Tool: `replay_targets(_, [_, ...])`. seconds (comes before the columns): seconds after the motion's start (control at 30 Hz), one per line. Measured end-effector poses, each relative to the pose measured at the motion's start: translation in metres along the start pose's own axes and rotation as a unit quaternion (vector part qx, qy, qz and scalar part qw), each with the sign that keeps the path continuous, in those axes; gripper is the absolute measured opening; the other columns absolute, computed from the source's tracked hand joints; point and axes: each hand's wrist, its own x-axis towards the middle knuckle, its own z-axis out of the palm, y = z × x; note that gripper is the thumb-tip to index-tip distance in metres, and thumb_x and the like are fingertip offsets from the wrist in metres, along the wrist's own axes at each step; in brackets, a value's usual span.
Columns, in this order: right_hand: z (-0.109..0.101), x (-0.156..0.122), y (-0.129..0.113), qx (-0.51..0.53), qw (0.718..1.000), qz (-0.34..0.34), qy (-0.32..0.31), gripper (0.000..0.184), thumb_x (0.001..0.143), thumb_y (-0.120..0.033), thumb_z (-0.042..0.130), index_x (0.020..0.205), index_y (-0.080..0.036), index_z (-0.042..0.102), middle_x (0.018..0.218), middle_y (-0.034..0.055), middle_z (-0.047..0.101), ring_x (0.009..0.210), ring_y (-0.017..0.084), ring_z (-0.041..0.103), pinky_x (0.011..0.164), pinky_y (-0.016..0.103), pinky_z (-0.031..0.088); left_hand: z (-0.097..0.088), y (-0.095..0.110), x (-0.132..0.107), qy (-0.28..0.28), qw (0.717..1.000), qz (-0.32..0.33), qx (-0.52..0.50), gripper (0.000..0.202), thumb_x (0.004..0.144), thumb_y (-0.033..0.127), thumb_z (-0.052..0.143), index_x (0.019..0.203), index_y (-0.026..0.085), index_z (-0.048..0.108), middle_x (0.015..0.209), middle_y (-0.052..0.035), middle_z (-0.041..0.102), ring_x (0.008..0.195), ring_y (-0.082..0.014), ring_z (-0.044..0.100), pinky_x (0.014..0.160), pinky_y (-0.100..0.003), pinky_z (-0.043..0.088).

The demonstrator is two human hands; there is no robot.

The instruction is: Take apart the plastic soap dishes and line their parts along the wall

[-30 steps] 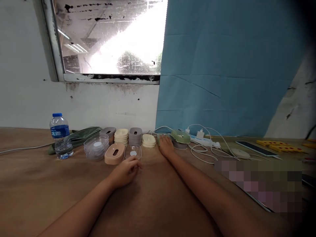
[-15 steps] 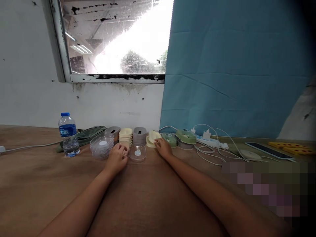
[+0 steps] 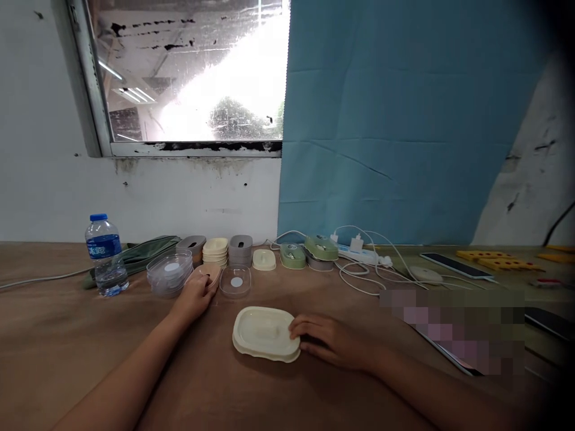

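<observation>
My right hand (image 3: pixel 331 339) grips the right end of a cream lid (image 3: pixel 264 331), thumb and fingers closed at its edge, low over the brown table. Farther back on the left, my left hand (image 3: pixel 196 294) has its fingers curled on a pinkish container (image 3: pixel 209 274), partly hidden by the hand. A clear plastic tray (image 3: pixel 236 282) with a white round label stands just right of that hand. To its left is a stack of clear trays (image 3: pixel 169 273).
Along the wall stand stacked cream containers (image 3: pixel 215 251), grey containers (image 3: pixel 240 250), another cream lid (image 3: pixel 264 260) and green lids (image 3: pixel 293 255). A water bottle (image 3: pixel 106 256) stands left. Cables, a power strip (image 3: pixel 358 254) and a phone (image 3: pixel 457 266) lie right.
My right hand has drawn a cream lid from the back row toward me, leaving another cream one there. My left hand stays by the pinkish container. The view has shifted slightly right.
</observation>
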Motion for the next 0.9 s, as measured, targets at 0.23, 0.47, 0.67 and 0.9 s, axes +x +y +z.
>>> replay_targets(0.23, [0.001, 0.005, 0.01, -0.095, 0.993, 0.037, 0.052, 0.03, 0.079, -0.016, 0.045, 0.108, -0.021, 0.052, 0.113, 0.0068, 0.055, 0.104, 0.018, 0.051, 0.092, 0.034, 0.04, -0.009, 0.019, -0.004, 0.135, 0.987, 0.084, 0.017, 0.025, 0.08, 0.033, 0.047, 0.09, 0.015, 0.059, 0.092, -0.0101, 0.061, 0.091, -0.0243, 0.053, 0.082, -0.037, 0.038])
replay_targets(0.47, [0.002, -0.001, 0.019, -0.122, 0.97, 0.094, 0.19, 0.067, 0.075, -0.019, 0.049, 0.135, -0.02, 0.019, 0.137, 0.0124, 0.029, 0.125, 0.024, 0.031, 0.101, 0.043, 0.032, -0.009, 0.048, -0.019, 0.029, 0.968, 0.219, -0.118, 0.023, 0.074, 0.035, 0.061, 0.092, 0.022, 0.064, 0.092, -0.0049, 0.066, 0.098, -0.0212, 0.05, 0.088, -0.036, 0.036])
replay_targets(0.67, [-0.006, -0.003, 0.015, -0.115, 0.989, 0.047, 0.08, 0.064, 0.07, -0.021, 0.056, 0.13, -0.023, 0.033, 0.138, 0.0094, 0.029, 0.126, 0.025, 0.03, 0.101, 0.041, 0.03, 0.0, 0.049, -0.02, -0.183, 0.925, 0.267, -0.2, 0.023, 0.069, 0.03, 0.067, 0.092, 0.025, 0.068, 0.093, -0.0041, 0.068, 0.105, -0.0198, 0.049, 0.094, -0.034, 0.034])
replay_targets(0.9, [-0.005, 0.001, 0.013, -0.047, 0.997, 0.052, 0.012, 0.054, 0.072, -0.022, 0.057, 0.124, -0.023, 0.044, 0.132, 0.0086, 0.041, 0.122, 0.023, 0.036, 0.1, 0.039, 0.032, -0.001, 0.046, -0.02, -0.239, 0.912, 0.22, -0.251, 0.026, 0.068, 0.029, 0.067, 0.094, 0.024, 0.068, 0.097, -0.0059, 0.067, 0.106, -0.0202, 0.048, 0.092, -0.035, 0.037])
